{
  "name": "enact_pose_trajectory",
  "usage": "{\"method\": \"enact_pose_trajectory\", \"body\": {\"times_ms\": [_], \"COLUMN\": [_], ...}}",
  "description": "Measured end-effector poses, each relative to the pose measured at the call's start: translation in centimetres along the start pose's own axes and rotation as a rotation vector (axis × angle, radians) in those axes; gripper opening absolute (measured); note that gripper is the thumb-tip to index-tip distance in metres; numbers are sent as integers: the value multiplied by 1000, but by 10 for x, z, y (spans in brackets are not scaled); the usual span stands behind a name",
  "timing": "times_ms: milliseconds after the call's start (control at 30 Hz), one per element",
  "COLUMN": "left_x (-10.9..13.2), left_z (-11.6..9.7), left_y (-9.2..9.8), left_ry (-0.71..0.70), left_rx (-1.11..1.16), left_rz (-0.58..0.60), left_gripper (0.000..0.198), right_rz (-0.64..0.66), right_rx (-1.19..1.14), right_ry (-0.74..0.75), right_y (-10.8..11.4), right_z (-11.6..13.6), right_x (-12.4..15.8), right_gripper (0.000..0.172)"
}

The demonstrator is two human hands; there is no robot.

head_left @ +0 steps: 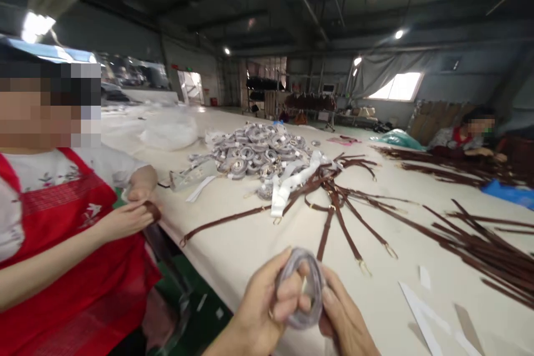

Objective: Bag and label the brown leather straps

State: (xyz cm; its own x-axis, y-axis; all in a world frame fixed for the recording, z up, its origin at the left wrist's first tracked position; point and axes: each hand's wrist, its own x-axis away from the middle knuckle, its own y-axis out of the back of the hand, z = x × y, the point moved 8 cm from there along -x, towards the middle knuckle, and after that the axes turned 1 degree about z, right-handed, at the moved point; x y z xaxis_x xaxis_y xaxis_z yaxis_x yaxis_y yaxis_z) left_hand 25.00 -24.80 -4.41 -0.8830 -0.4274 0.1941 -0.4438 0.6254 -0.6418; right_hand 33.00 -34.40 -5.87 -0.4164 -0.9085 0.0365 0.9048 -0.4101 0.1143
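A coiled strap [301,320], wrapped in greyish clear plastic, is held up in front of me above the near table edge. My left hand [267,300] grips its left side, with fingers curled through the middle of the ring. On the opposite side, my right hand [344,311] pinches the coil between thumb and fingers. Just beyond lie loose brown straps [334,206] with metal clips at their ends. A strip of white labels [287,186] lies across them. Behind is a heap of similar wrapped coils [254,150].
At the left, a co-worker in a red apron [67,233] handles a small brown piece [152,210]. More brown straps [492,250] cover the right side of the table [250,250]. Paper scraps [434,311] lie near right. Another person [463,136] sits at the far right.
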Motion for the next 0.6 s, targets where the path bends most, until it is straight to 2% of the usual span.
{"method": "enact_pose_trajectory", "body": {"times_ms": [67, 133, 167, 233, 300, 433, 600], "left_x": [1, -2, -4, -9, -13, -18, -22], "left_z": [6, -4, -11, -24, -31, -29, -20], "left_y": [-17, -26, -27, -26, -25, -33, -40], "left_ry": [74, 89, 72, 15, -31, -73, -207], "left_rx": [210, 296, 315, 346, 355, 341, 172], "left_rz": [-8, -1, 4, 10, 20, 32, -47], "left_gripper": [55, 56, 55, 54, 54, 50, 35], "right_rz": [37, 68, 79, 86, 79, 56, 60], "right_rx": [-57, -52, -36, -19, -22, -124, -449], "right_ry": [27, 105, 148, 189, 167, 117, -28], "right_y": [1, 4, 5, 9, 11, 9, 1], "right_z": [-1, 2, 5, 5, 0, -10, -24], "right_x": [-1, -1, 0, 1, 1, -1, 0], "right_gripper": [64, 69, 67, 50, 33, 40, 42]}}
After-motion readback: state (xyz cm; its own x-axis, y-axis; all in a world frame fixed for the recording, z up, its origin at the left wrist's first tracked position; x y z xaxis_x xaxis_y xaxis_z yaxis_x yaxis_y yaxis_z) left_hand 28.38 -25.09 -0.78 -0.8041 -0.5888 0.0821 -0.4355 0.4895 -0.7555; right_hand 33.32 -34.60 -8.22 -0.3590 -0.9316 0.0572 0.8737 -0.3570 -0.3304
